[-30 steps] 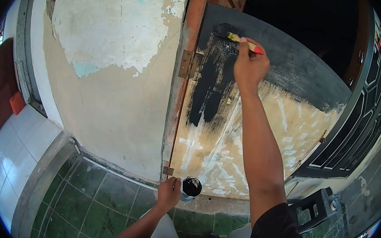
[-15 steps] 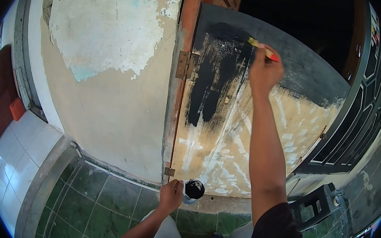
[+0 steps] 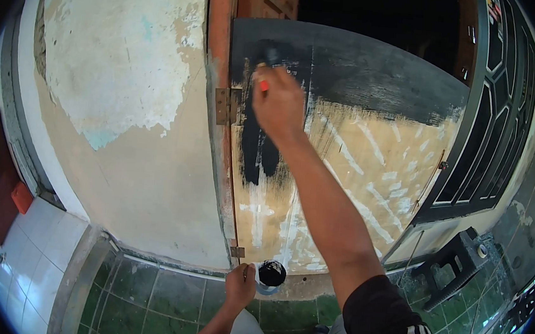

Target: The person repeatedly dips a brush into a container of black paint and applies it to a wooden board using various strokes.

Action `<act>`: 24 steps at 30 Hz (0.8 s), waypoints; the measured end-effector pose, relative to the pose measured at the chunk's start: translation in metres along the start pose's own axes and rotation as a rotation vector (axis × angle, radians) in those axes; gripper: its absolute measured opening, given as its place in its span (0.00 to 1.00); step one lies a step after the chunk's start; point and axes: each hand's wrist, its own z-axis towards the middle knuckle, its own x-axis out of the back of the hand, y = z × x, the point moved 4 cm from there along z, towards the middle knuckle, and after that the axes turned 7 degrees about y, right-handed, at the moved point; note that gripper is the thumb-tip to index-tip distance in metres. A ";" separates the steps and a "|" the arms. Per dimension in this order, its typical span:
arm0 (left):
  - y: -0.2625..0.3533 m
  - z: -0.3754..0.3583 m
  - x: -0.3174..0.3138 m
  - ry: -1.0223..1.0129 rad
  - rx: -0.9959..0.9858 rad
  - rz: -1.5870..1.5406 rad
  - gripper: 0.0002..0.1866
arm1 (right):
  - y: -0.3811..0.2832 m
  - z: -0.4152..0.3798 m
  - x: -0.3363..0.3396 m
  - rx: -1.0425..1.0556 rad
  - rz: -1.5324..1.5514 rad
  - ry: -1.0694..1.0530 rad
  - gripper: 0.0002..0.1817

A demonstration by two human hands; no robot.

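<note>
Cup hand: left hand (image 3: 241, 284) low in front of the knees, fingers curled on the cup's side; exact grip too small to tell. No clear shift over the last second.
Cup: small round pale cup with black paint inside (image 3: 272, 273), held off the green square floor tiles (image 3: 176, 296), mouth facing up.
Brush hand: right hand (image 3: 279, 104), fingers pinching the brush handle. Swung back toward the hinge side; half a second ago it was further right.
Brush: paintbrush with a red-tipped wooden handle (image 3: 264, 85), bristles blurred, at the upper left of the door. Reads as a return pass over the same band.
Door: hinged wooden panel, dark on top, bare tan with white streaks below (image 3: 352, 149). Upper-left strip looks more filled than a second ago; my read: top coverage is advancing, lower part mostly undone.
Hinge: rusty metal hinge (image 3: 222, 106), just left of the black strokes. Judgement: brush could smear it.
</note>
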 end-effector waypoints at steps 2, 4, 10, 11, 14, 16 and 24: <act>-0.006 0.001 -0.004 0.002 -0.017 0.002 0.18 | -0.005 0.004 0.006 -0.175 0.103 0.033 0.06; -0.003 0.000 -0.003 -0.003 -0.018 0.017 0.18 | 0.020 0.000 0.013 -0.290 0.181 0.165 0.05; -0.011 0.001 -0.008 -0.057 -0.005 0.021 0.18 | 0.172 -0.004 0.140 -0.551 0.150 0.457 0.08; -0.011 0.001 -0.010 -0.071 0.000 0.020 0.18 | 0.185 -0.001 0.164 -0.541 0.067 0.466 0.07; -0.009 0.002 -0.012 -0.078 -0.038 0.035 0.18 | 0.177 0.012 0.216 -0.354 -0.427 0.524 0.06; 0.000 0.002 -0.015 -0.073 -0.045 0.036 0.18 | 0.170 0.018 0.212 -0.172 -0.518 0.467 0.03; 0.004 0.007 -0.036 -0.074 -0.062 0.024 0.18 | 0.044 0.001 0.054 -0.111 0.034 0.078 0.04</act>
